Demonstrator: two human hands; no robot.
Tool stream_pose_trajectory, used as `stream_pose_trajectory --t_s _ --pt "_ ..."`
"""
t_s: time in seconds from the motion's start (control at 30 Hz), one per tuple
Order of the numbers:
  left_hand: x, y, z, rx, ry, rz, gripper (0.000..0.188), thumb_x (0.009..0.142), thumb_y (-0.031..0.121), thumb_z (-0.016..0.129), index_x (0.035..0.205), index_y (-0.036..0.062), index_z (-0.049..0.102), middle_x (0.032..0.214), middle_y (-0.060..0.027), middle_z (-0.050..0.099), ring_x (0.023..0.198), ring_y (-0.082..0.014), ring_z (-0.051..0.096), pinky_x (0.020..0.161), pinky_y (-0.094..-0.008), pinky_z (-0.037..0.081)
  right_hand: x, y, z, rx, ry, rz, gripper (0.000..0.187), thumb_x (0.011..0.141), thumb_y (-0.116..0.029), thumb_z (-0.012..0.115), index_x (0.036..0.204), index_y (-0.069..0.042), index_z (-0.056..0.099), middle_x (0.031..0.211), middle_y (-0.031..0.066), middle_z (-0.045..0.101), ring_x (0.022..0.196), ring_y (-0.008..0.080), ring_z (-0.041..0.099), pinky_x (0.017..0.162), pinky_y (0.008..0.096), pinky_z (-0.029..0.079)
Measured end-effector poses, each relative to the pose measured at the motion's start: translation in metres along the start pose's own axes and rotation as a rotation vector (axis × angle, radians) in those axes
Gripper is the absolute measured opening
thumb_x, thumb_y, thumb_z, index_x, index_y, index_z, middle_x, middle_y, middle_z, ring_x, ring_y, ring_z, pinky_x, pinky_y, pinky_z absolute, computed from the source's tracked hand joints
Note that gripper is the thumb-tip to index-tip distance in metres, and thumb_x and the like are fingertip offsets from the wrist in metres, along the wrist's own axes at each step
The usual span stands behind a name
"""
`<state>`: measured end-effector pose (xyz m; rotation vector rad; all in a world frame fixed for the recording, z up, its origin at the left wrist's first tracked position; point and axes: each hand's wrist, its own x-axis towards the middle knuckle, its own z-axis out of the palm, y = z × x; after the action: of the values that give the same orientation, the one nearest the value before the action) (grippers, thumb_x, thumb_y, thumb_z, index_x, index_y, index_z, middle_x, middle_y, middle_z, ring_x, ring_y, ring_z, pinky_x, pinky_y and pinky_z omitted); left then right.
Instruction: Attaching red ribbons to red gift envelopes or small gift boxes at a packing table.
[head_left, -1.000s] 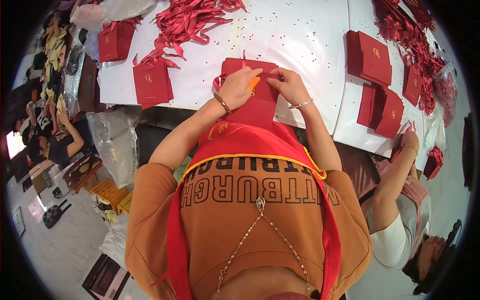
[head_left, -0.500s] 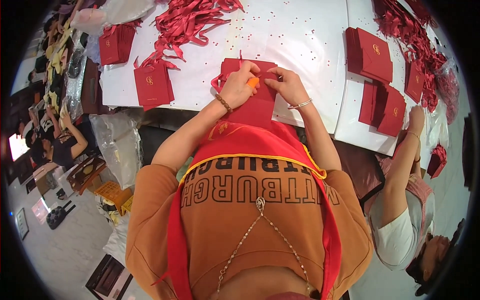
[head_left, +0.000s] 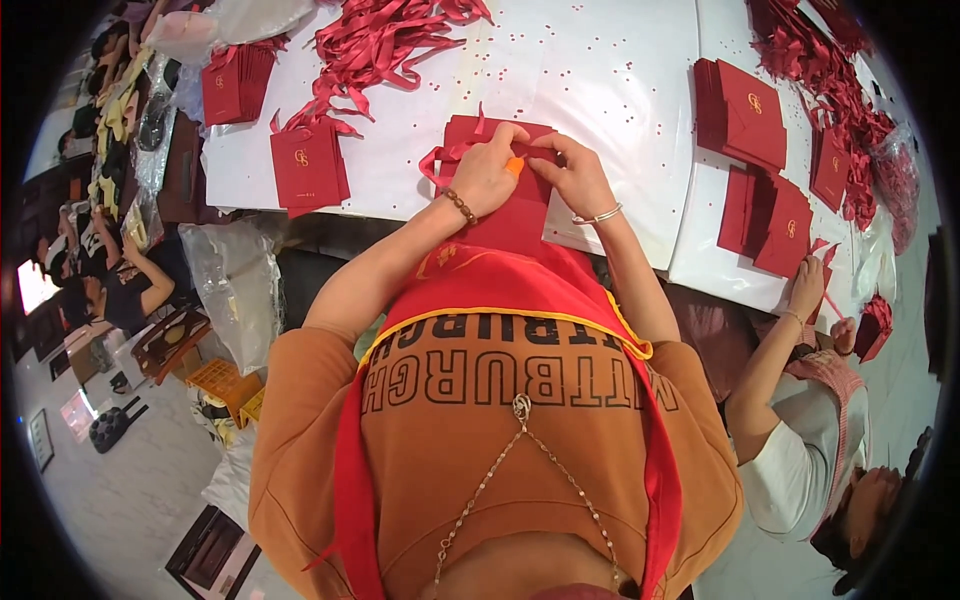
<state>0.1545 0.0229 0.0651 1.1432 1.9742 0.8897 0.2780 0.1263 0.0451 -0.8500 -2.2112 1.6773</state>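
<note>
Head view: left hand [head_left: 489,180] around orange object [head_left: 515,166], right hand [head_left: 580,180] on red packet [head_left: 530,203], grip unclear, gold-lettered stacks [head_left: 752,118] nearby.

"How are the person's arms set?"

"The elbows sit out to the sides; the left forearm [head_left: 385,250] and right forearm [head_left: 634,258] reach forward, slanting inward."

"And the left hand [head_left: 487,174]?"

"Its back faces up, with the fingers curled inward in a grip."

"The right hand [head_left: 582,180]?"

"Close beside the left, index finger bent, thumb pointing toward the other hand. Whether its fingertips meet is hard to tell."
</note>
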Motion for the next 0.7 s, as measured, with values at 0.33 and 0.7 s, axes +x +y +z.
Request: stream_pose_trajectory --t_s 0.33,0.7 --pt "-0.002 0.003 0.012 -0.233 0.095 -0.108 0.022 0.077 0.007 0.047 0.098 0.0041 0.048 0.068 -0.0167 0.059 0.065 -0.0340 0.057 0.057 -0.0437 0.042 -0.006 -0.004 0.007 -0.101 0.070 -0.134 0.022 0.075 -0.005 0.061 0.096 -0.001 0.056 0.080 0.0078 0.061 0.067 0.0137 0.056 0.063 0.0249 0.046" --pt "0.049 0.002 -0.066 0.350 -0.362 0.044 0.028 0.078 0.030 0.054 0.072 0.0045 0.063 0.060 -0.0055 0.055 0.054 -0.0186 0.050 0.052 -0.0290 0.038 0.000 -0.021 0.015 -0.162 0.044 -0.335 0.019 0.071 -0.006 0.063 0.088 -0.002 0.057 0.077 0.0136 0.057 0.068 0.0305 0.056 0.061 0.0355 0.044"
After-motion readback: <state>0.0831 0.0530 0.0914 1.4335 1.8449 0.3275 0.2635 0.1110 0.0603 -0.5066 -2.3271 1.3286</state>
